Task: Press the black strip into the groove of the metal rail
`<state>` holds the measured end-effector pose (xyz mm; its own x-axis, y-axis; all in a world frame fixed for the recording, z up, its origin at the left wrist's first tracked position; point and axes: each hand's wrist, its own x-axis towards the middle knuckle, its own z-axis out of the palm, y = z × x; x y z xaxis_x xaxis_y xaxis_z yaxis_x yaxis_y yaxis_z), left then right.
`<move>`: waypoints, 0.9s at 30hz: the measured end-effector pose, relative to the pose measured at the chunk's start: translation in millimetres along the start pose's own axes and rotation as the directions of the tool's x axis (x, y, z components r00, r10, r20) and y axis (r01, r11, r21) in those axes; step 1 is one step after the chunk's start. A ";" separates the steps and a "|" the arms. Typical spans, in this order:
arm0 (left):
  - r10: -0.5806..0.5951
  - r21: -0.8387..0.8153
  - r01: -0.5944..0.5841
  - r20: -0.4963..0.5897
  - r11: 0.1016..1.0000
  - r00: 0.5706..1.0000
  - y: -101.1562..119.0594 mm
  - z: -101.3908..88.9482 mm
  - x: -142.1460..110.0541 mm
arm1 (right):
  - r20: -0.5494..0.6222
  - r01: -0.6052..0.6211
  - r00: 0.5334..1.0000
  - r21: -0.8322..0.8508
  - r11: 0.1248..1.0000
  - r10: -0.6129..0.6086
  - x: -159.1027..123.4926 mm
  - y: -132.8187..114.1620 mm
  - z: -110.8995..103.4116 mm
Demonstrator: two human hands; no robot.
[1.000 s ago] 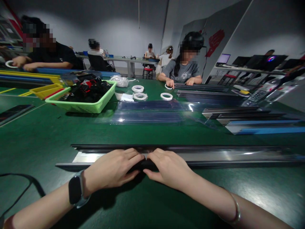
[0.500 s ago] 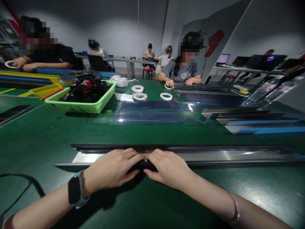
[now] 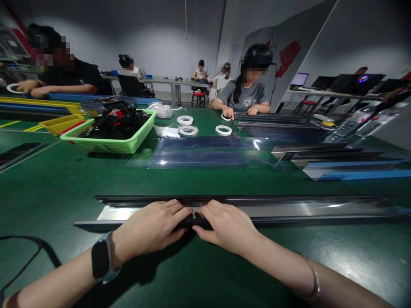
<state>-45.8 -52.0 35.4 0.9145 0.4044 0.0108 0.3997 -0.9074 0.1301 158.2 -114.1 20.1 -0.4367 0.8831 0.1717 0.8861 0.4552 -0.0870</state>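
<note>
A long channel-shaped profile [image 3: 289, 209], black-edged with a shiny silvery inside, lies across the green table in front of me. My left hand [image 3: 157, 224] is closed over its near black edge, thumb on the outside and fingers reaching inward. Close beside it, my right hand [image 3: 224, 222] grips the same edge in the same way. Only a narrow gap separates the two hands, and small dark bits show inside the channel there. The fingertips are partly hidden, so I cannot make out any small piece under them.
Clear plastic sheets [image 3: 199, 152] lie beyond the profile. Further off are a green basket [image 3: 135, 139] of dark parts, white tape rolls [image 3: 224, 130] and more profiles [image 3: 353, 169] at right. A dark phone-like slab [image 3: 21, 155] lies at left. Co-workers sit across the table.
Both hands stay on the near edge, almost still. The gap between the fingertips looks slightly different, and the view has shifted very little.
</note>
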 end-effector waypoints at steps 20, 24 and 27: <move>-0.007 -0.053 0.009 0.043 0.999 0.999 -0.3 -5.5 -0.8 | 0.094 -0.078 0.994 0.201 0.976 0.060 1.4 1.6 -14.4; -0.006 -0.061 0.009 0.043 0.998 0.999 0.1 -5.5 -0.5 | 0.119 -0.056 0.992 0.203 0.978 0.032 1.6 2.2 -15.9; -0.015 -0.059 0.018 0.047 0.998 0.999 0.2 -5.9 -0.3 | 0.106 -0.056 0.994 0.197 0.979 0.035 1.5 2.6 -16.6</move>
<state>-46.4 -51.6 41.3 0.9102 0.4125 -0.0378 0.4119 -0.8916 0.1884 162.5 -113.4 36.4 -0.4191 0.9058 0.0632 0.8612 0.4185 -0.2885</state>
